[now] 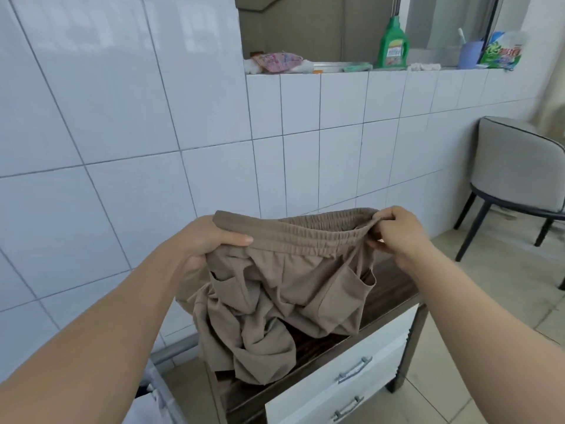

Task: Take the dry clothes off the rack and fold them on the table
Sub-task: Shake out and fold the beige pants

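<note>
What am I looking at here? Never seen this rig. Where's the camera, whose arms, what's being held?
There is no machine: a person works bare-handed, and the single picture comes from a wide-angle camera on their head, looking forward and down. The left hand and right hand each grip one end of the elastic waistband of a pair of beige fabric trousers, holding it up. The crumpled legs hang down and rest on a dark wood-topped table with white drawers. Behind is a white tiled wall, with a green detergent bottle on its ledge and a grey padded chair to the right.

Dark wooden table (394, 296), beige trousers (275, 304) heaped on it
</note>
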`<state>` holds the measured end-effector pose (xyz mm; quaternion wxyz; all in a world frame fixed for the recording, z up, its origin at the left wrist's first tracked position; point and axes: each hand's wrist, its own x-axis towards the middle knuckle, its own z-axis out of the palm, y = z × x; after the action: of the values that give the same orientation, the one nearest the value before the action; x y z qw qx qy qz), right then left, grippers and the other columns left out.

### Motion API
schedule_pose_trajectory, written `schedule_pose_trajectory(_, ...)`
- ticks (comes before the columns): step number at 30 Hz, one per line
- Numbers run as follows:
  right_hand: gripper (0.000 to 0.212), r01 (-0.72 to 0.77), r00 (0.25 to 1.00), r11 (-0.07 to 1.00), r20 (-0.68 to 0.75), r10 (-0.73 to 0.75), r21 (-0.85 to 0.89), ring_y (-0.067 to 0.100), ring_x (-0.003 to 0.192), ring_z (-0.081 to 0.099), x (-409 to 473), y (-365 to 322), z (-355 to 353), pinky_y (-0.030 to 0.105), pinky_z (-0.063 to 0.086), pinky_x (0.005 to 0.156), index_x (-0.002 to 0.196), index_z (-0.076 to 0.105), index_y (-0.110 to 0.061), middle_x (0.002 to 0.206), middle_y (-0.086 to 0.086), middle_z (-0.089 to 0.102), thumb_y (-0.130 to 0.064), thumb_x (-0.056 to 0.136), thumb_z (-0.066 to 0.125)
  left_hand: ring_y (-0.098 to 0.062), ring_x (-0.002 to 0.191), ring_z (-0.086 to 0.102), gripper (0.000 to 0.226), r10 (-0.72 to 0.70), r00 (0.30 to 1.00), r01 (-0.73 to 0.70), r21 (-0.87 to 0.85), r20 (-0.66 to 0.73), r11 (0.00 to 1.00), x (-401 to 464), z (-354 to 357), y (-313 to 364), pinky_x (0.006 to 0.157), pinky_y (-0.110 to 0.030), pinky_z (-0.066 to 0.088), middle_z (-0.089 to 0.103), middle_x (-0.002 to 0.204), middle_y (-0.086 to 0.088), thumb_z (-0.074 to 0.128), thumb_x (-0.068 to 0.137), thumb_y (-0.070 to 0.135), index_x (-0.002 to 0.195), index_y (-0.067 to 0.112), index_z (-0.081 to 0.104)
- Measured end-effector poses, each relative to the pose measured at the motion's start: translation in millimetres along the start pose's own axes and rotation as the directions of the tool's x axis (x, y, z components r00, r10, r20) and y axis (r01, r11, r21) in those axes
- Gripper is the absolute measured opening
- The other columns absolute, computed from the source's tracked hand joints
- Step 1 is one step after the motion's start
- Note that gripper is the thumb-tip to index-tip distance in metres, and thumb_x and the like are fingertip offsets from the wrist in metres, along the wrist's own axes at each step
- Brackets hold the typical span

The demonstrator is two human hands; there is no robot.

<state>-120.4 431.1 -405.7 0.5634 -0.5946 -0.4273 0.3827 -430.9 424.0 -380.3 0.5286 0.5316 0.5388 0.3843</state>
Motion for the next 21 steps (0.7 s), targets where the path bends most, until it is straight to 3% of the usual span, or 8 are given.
schedule_pose_trajectory(2,0.034,-0.011,0.998,0.990,-0.059,0.019,0.138,0.022,0.075,0.054,3.4,1.4,-2.0,0.027,0.058,0.054,0.071,0.050,-0.010,0.084,0.010,0.051,0.018,0.079,0.031,-0.025,0.093,0.071,0.079,-0.016,0.996,0.023,-0.080,0.088,0.997,0.8,-3.7,0.7,0.067,-0.029,0.059,0.073,0.103,-0.012,0.097,0.032,0.019,0.105,0.004,0.071)
schedule_pose_trajectory(5,0.040,0.200,0.979,0.954,0.005,-0.204,-0.223,0.021,0.073,0.056,7.8,2.7,-8.8,0.019,0.051,0.056,0.063,0.059,-0.013,0.073,0.006,0.058,0.016,0.073,0.034,-0.023,0.095,0.071,0.088,0.015,0.990,-0.004,-0.076,0.140,0.997,3.0,-8.4,7.8,0.068,-0.026,0.058,0.073,0.105,-0.012,0.099,0.024,0.022,0.105,0.003,0.071)
schedule_pose_trajectory(7,0.025,0.357,0.928,0.792,0.284,-0.240,-0.495,0.019,0.073,0.056,1.7,4.0,-3.5,0.013,0.043,0.055,0.068,0.064,-0.022,0.080,0.004,0.062,0.003,0.072,0.059,-0.021,0.096,0.071,0.077,0.048,0.995,-0.047,-0.018,0.086,0.999,4.5,-6.7,10.4,0.069,-0.024,0.058,0.073,0.106,-0.011,0.096,0.036,0.018,0.107,0.003,0.071)
schedule_pose_trajectory(9,0.028,0.441,0.864,0.625,0.493,-0.103,-0.644,0.020,0.089,0.049,-8.3,7.6,7.8,0.018,0.044,0.068,0.076,0.064,-0.030,0.099,0.004,0.052,-0.031,0.056,0.085,-0.021,0.098,0.070,0.054,0.086,0.996,-0.086,0.049,0.012,0.995,6.5,-1.0,7.8,0.074,-0.024,0.057,0.073,0.106,-0.009,0.087,0.056,0.008,0.108,0.007,0.070)
schedule_pose_trajectory(13,0.060,0.519,0.851,-0.005,0.517,-0.090,-0.855,0.025,0.115,0.032,-22.7,29.9,30.2,0.038,0.034,0.101,0.107,0.060,-0.026,0.120,0.004,0.034,-0.059,0.060,0.079,-0.016,0.107,0.063,0.047,0.188,0.976,-0.211,0.272,0.109,0.939,4.6,9.0,-2.3,0.092,-0.029,0.052,0.066,0.117,0.003,0.070,0.081,-0.002,0.112,0.033,0.068)
schedule_pose_trajectory(14,0.057,0.488,0.858,-0.055,0.490,-0.153,-0.871,0.027,0.117,0.031,-24.9,35.3,33.0,0.040,0.033,0.101,0.112,0.057,-0.026,0.122,0.006,0.034,-0.056,0.067,0.075,-0.014,0.108,0.062,0.047,0.190,0.968,-0.235,0.330,0.163,0.914,3.5,10.4,-4.5,0.093,-0.028,0.051,0.065,0.118,0.006,0.068,0.082,-0.003,0.111,0.035,0.068)
schedule_pose_trajectory(16,0.029,0.393,0.892,-0.011,0.384,-0.239,-0.920,0.028,0.117,0.032,-26.6,44.3,36.6,0.040,0.033,0.097,0.113,0.060,-0.024,0.122,0.007,0.034,-0.036,0.086,0.058,-0.013,0.108,0.061,0.041,0.161,0.959,-0.260,0.489,0.234,0.833,2.9,13.1,-9.4,0.093,-0.027,0.050,0.065,0.117,0.008,0.067,0.083,0.000,0.105,0.035,0.070)
schedule_pose_trajectory(21,0.026,0.412,0.891,0.220,0.340,-0.302,-0.884,0.026,0.125,0.026,-20.4,58.0,30.0,0.043,0.033,0.098,0.102,0.069,-0.022,0.132,0.005,0.034,-0.013,0.092,0.047,0.002,0.090,0.052,0.024,-0.085,0.897,-0.304,0.744,0.434,0.595,2.1,17.8,-36.0,0.084,-0.028,0.044,0.054,0.096,0.023,0.081,0.071,0.032,0.089,0.039,0.067)
